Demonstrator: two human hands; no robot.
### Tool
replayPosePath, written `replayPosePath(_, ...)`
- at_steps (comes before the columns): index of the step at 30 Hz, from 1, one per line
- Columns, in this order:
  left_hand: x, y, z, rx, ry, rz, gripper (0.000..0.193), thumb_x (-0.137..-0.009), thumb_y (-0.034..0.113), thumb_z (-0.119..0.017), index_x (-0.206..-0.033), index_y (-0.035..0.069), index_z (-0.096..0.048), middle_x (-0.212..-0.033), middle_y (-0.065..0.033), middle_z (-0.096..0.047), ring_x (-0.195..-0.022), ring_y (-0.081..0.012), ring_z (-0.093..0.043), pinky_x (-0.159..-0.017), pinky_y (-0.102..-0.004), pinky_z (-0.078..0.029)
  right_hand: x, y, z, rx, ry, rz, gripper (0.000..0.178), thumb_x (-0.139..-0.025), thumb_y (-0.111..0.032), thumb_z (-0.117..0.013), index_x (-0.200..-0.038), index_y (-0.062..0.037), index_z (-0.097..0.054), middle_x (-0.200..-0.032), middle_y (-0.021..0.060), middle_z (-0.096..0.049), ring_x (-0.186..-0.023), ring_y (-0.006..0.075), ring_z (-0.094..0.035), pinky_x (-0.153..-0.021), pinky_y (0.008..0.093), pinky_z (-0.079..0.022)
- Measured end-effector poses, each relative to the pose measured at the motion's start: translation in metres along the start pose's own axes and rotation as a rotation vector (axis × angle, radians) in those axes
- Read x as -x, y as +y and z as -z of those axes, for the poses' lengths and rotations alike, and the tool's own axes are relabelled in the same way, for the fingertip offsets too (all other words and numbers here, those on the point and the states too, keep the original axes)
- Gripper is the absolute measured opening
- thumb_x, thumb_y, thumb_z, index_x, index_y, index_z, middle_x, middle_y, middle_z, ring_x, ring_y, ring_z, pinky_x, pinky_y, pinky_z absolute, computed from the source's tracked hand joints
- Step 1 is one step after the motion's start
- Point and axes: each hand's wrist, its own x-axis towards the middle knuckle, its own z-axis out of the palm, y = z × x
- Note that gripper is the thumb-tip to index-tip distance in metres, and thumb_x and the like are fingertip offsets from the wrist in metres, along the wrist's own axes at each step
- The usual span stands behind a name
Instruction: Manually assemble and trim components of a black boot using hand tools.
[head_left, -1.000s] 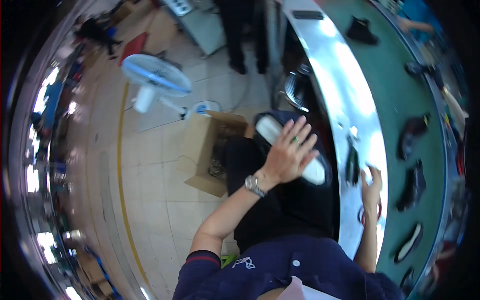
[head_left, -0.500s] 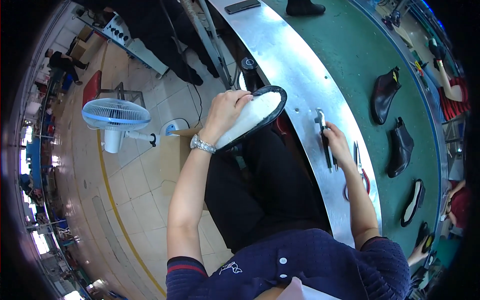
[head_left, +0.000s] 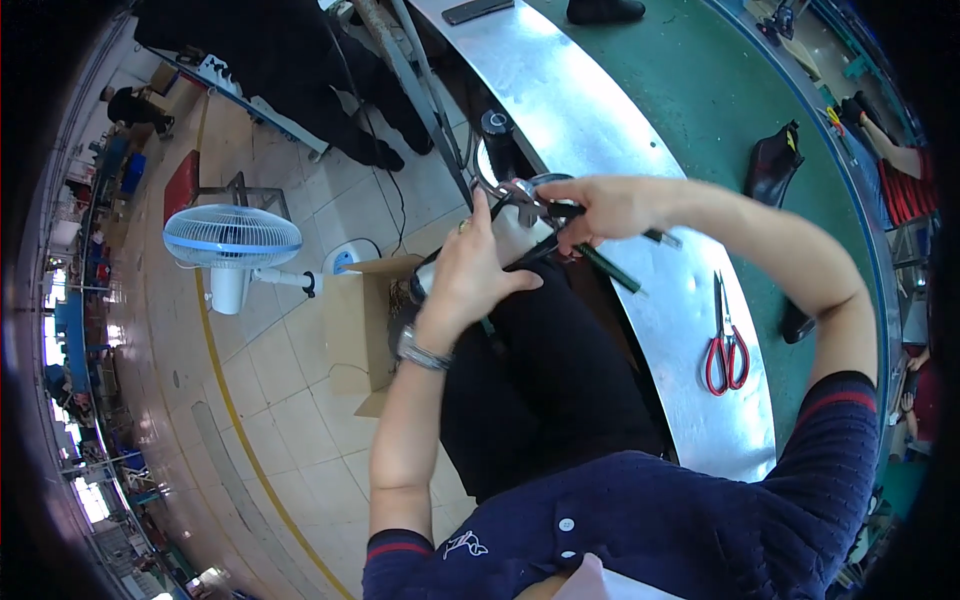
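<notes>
A black shoe with a pale, whitish sole (head_left: 520, 243) lies sole up above my thighs. My left hand (head_left: 468, 275) holds it from the left, thumb stretched across the sole and index finger pointing along its edge. My right hand (head_left: 597, 212) reaches across from the right, gripping metal pincers (head_left: 522, 198) with dark handles. Their jaws sit over the toe end of the shoe; whether they pinch anything there I cannot tell. A green-handled tool (head_left: 613, 270) sticks out below the same hand.
Red-handled scissors (head_left: 727, 360) and a phone (head_left: 478, 11) lie on the metal bench (head_left: 560, 85). Beyond it, a green conveyor (head_left: 690, 150) carries dark boots (head_left: 775, 165). An open cardboard box (head_left: 358, 320) and a fan (head_left: 232, 240) stand at left. Someone in dark trousers (head_left: 375, 120) stands ahead.
My right hand has lifted the pincers off the bench and brought them left to the shoe. My left hand's thumb and index finger have spread. The scissors now show fully.
</notes>
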Motion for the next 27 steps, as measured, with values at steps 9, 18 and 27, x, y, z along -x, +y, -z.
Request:
replayPosePath(9,0.016,-0.001,-0.038,-0.054,0.387,-0.069,0.088,-0.06,0.011,-0.086,-0.135,-0.005,-0.043,-0.122,-0.0193,-0.06,-0.116,-0.0349,-0.054,-0.101,-0.0416,-0.04,0.004,0.03,-0.047,0.309,0.327,0.206,0.057,-0.096,-0.012,-0.053,-0.146,-0.0038,-0.027,-0.07,0.0187,-0.062,-0.058,0.0322,-0.062,-0.055,0.0422,-0.047)
replayPosePath(18,0.018,-0.019,-0.052,-0.262,0.493,-0.249,0.072,-0.068,0.016,-0.081,-0.129,-0.008,-0.05,-0.124,-0.0238,-0.057,-0.118,-0.0363,-0.053,-0.104,-0.0444,-0.039,0.016,0.0,-0.022,0.969,0.388,0.202,0.055,-0.092,-0.009,-0.055,-0.143,-0.0043,-0.035,-0.069,0.022,-0.062,-0.06,0.036,-0.063,-0.056,0.0464,-0.045)
replayPosePath(27,0.018,-0.023,-0.056,-0.314,0.465,-0.275,0.068,-0.078,0.02,-0.073,-0.133,-0.01,-0.044,-0.128,-0.0289,-0.05,-0.12,-0.0422,-0.05,-0.105,-0.0482,-0.038,-0.006,-0.007,-0.026,0.454,0.52,0.235,0.05,-0.095,-0.015,-0.055,-0.142,-0.0084,-0.04,-0.061,0.0153,-0.06,-0.053,0.0276,-0.062,-0.055,0.039,-0.047)
